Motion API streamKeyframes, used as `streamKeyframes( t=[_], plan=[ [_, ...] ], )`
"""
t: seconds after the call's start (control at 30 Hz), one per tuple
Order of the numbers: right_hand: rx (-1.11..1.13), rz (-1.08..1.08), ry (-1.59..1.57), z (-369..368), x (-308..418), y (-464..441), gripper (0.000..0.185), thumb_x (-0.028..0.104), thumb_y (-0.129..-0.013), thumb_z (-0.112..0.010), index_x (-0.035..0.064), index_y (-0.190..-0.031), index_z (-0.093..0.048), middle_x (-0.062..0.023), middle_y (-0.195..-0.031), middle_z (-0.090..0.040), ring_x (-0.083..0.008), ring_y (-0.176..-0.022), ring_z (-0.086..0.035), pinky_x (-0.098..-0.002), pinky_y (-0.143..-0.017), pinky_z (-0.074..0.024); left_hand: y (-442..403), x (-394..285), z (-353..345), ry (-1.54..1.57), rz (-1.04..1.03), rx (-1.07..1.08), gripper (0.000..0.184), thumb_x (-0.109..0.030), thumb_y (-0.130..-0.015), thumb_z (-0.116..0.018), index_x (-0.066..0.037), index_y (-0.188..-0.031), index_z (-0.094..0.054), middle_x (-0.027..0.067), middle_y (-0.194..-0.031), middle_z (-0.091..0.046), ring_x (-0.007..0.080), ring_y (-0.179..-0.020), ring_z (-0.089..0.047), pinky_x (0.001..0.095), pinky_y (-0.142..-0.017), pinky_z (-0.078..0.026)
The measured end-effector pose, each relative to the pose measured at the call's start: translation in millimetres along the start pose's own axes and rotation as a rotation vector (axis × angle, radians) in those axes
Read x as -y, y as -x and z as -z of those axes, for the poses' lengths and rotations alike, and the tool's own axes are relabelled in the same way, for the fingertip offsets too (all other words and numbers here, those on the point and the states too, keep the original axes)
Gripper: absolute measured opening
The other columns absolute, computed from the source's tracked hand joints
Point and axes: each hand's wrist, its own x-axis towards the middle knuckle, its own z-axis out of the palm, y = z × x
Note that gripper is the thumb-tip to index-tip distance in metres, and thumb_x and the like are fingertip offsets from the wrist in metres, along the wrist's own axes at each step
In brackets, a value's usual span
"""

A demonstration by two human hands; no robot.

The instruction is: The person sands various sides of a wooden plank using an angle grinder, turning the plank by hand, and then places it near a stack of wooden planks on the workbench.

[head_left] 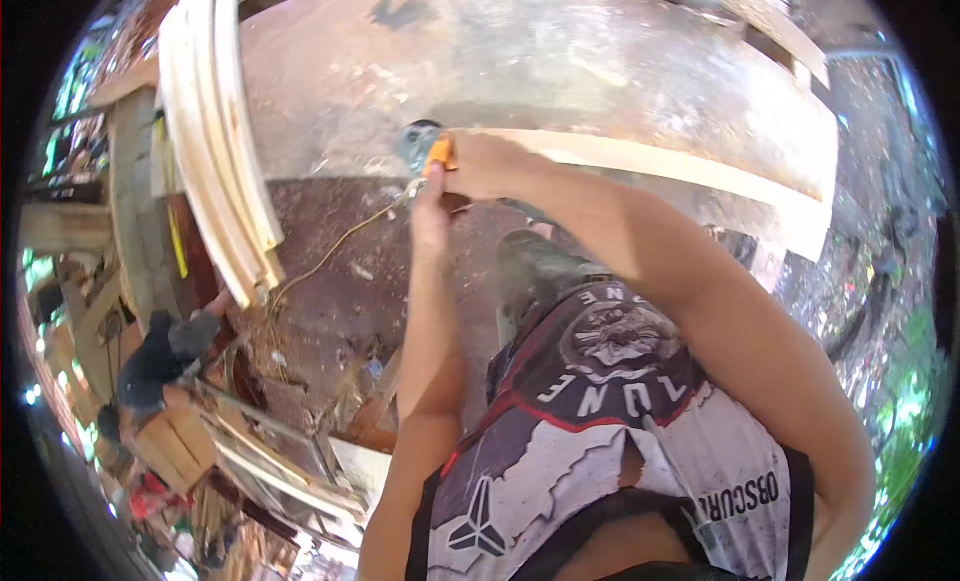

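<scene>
A corded power tool (pixel 439 153) with an orange body and a blurred bluish-grey head sits at the near edge of the worktable, by the left end of a long pale board (pixel 640 159). My right hand (pixel 490 165) is wrapped round its body. Close against it, my left hand (pixel 432 213) grips the tool from the near side, fingers partly hidden. The tool's exact kind is too blurred to tell. From beneath my hands a yellowish cord (pixel 335 246) runs down to the left.
Several long pale wooden strips (pixel 212 131) lie across the left end of the worn worktable (pixel 330 81). At the left, a person in dark clothing (pixel 160 366) has a hand near the strips' ends. Scrap wood (pixel 175 446) is piled at lower left.
</scene>
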Motion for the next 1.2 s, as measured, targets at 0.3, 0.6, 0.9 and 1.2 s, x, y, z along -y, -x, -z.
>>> streamKeyframes(
  t=[0.3,0.6,0.9,1.2],
  plan=[
    [-0.149,-0.279,-0.063,58,-118,105,0.059,0.044,-0.085,-0.07,-0.0035,-0.118,-0.059,-0.0261,-0.108,-0.071,-0.0402,-0.103,-0.07,-0.0477,-0.088,-0.0549,20,46,-125,-0.285,0.165,0.372,0.056,-0.061,-0.101,-0.051,-0.011,-0.119,-0.068,0.0048,-0.105,-0.072,0.017,-0.093,-0.066,0.0336,-0.08,-0.046],
    [-0.594,-0.53,-0.188,121,-271,286,0.054,0.033,-0.084,-0.076,-0.0017,-0.122,-0.061,-0.0197,-0.105,-0.071,-0.0297,-0.099,-0.07,-0.041,-0.089,-0.0534,34,72,-267,-1.006,-0.504,0.692,0.064,-0.052,-0.098,-0.056,0.008,-0.117,-0.068,0.022,-0.119,-0.069,0.04,-0.11,-0.066,0.0464,-0.096,-0.05],
    [-0.655,-0.672,-0.371,174,-311,391,0.054,0.039,-0.082,-0.074,-0.0026,-0.116,-0.066,-0.0177,-0.099,-0.072,-0.0287,-0.096,-0.07,-0.0382,-0.084,-0.053,74,93,-318,-1.79,-0.514,0.463,0.062,-0.048,-0.104,-0.042,0.003,-0.13,-0.065,0.0315,-0.165,-0.011,0.0582,-0.15,-0.008,0.0731,-0.114,-0.021],
    [-0.925,-0.578,-0.385,219,-436,487,0.035,0.031,-0.089,-0.073,0.0062,-0.113,-0.066,-0.0013,-0.072,-0.061,-0.0134,-0.053,-0.056,-0.0315,-0.047,-0.0459,68,112,-306,-1.938,-0.619,0.359,0.064,-0.048,-0.105,-0.039,0.005,-0.122,-0.07,0.0278,-0.167,-0.009,0.0601,-0.149,-0.002,0.0774,-0.112,-0.017]
  ],
)
